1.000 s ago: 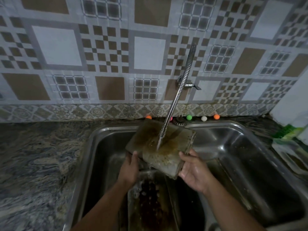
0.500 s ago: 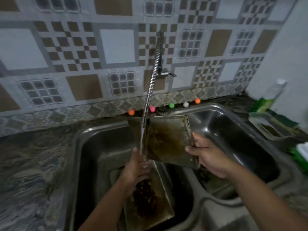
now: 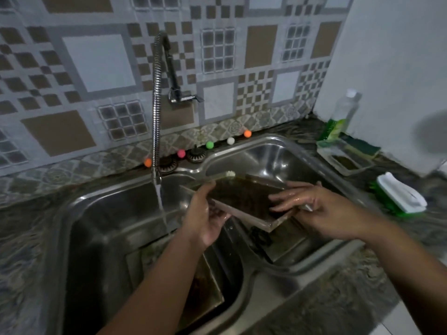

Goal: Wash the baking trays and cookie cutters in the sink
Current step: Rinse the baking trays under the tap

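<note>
- Over the divider of a double stainless-steel sink (image 3: pixel 278 151), in the head view, a person holds a shallow rectangular baking tray (image 3: pixel 244 197), its dark inside crusted with brown residue, its thin metal rim pale and raised.
- The left hand (image 3: pixel 205 213) grips the tray's left edge, thumb on top of the rim and fingers curled beneath; the skin is wet and glossy.
- The right hand (image 3: pixel 312 201) lies on the tray's right side with fingers nearly straight across the dirty surface; whether its thumb hooks under the rim cannot be told.
- A tap (image 3: pixel 156 110) with a ribbed, flexible chrome neck arches from the tiled wall (image 3: pixel 96 64), and a thin stream of water (image 3: pixel 162 209) falls into the left basin, just left of the tray and not touching it.
- A second tray (image 3: pixel 208 284), flat and stained brown, lies at the bottom of the left basin below the left forearm.
- Small round balls, orange (image 3: pixel 147 162), pink (image 3: pixel 181 153), green (image 3: pixel 209 144), white (image 3: pixel 230 140) and orange again (image 3: pixel 247 133), sit in a row along the sink's back ledge.
- On the mottled stone counter (image 3: pixel 29 228) to the right stand a clear plastic bottle (image 3: pixel 343 114) with green liquid, a transparent dish (image 3: pixel 346 158) with a green sponge (image 3: pixel 360 145) against its far side, and a white-backed brush (image 3: pixel 399 197) with green bristles.
</note>
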